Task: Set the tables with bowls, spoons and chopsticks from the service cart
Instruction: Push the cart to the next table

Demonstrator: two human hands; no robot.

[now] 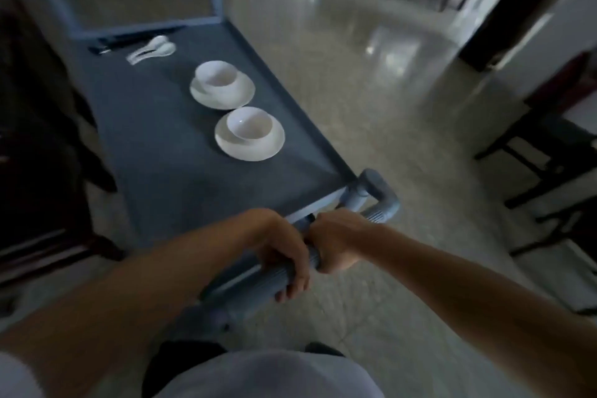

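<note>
Chopsticks (135, 41), spoons (151, 49) and two bowls (248, 125) are lying in a row along the service cart (155, 145), straight ahead of me, while my left hand (281, 252), slightly nearer them, and right hand (336, 244) are both gripping its handle (248, 283).

Matt cart, glossy crockery
The cart top (145, 145) is finished matt, its handle (248, 284) ribbed; bowls (248, 124) and saucers (250, 149) are glazed smooth; the floor (355, 90) is polished.
</note>
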